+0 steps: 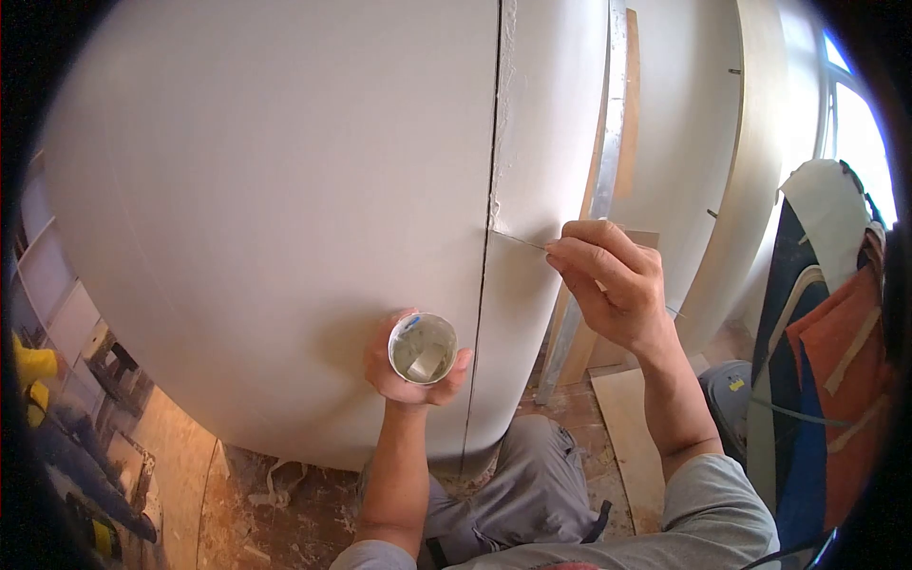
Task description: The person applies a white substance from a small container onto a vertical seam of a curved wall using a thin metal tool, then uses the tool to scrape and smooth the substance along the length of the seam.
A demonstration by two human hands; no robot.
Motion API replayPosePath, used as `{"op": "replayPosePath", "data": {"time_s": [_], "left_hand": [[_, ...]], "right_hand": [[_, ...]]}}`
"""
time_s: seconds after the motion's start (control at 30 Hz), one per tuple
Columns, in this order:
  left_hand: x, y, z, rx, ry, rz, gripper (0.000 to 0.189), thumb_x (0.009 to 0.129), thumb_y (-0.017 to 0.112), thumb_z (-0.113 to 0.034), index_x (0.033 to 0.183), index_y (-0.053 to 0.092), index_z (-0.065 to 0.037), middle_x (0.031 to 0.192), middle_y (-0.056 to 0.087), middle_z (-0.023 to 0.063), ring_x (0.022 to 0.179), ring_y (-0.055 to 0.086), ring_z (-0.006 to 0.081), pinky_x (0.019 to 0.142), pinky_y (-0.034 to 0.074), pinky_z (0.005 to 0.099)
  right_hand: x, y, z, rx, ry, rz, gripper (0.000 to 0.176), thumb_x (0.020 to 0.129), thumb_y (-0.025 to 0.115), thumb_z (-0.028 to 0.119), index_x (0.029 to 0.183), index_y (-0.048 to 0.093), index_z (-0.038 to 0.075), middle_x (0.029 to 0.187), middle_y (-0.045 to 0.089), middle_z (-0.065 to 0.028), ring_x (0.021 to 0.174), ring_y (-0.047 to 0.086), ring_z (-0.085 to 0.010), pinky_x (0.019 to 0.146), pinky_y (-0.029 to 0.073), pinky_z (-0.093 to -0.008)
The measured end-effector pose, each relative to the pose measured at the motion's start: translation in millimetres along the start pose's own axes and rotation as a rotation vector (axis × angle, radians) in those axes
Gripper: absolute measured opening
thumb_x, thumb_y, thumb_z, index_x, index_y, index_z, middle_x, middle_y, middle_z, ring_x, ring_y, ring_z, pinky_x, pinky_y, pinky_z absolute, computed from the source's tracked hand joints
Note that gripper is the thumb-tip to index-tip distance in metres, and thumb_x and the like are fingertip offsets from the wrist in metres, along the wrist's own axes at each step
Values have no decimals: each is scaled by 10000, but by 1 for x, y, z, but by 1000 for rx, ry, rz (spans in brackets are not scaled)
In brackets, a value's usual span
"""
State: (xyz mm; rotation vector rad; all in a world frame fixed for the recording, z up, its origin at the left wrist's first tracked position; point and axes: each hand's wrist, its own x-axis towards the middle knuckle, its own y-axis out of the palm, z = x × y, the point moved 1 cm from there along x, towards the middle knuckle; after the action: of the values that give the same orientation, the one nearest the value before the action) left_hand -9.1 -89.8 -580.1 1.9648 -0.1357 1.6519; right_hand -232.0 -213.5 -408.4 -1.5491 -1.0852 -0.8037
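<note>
My left hand [380, 366] is wrapped round a small cup [395, 374], whose open top faces me. Pale paste [429, 359] lies inside it, with a light flat piece and a small blue mark at the wall. In a pinch, my right hand [608, 280] holds a thin stick-like tool [525, 239], seen almost edge-on. Its tip is at or close to a dark seam [490, 161] that runs down a large, smooth white panel [285, 190]. Rough white paste [503, 104] follows the seam's right side, from the top down to about the tool's tip.
Right of the panel stand a metal strip [615, 114] and a curved wooden edge [760, 123]. Coloured sheets [841, 351] lean at far right beside a dark rounded object [730, 394]. Boards [632, 446] lie on the stained floor [304, 503]. Yellow-and-black tools [43, 380] are at far left.
</note>
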Motion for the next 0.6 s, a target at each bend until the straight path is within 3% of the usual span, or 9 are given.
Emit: {"op": "replayPosePath", "data": {"time_s": [0.6], "left_hand": [[-10, -2, 7, -81, -64, -3, 766, 768, 991, -364, 1293, 653, 80, 1082, 762, 183, 851, 764, 256, 754, 634, 371]], "right_hand": [[24, -1, -11, -102, -100, -76, 205, 898, 845, -9, 1076, 794, 79, 1012, 783, -48, 733, 766, -210, 600, 618, -340]]}}
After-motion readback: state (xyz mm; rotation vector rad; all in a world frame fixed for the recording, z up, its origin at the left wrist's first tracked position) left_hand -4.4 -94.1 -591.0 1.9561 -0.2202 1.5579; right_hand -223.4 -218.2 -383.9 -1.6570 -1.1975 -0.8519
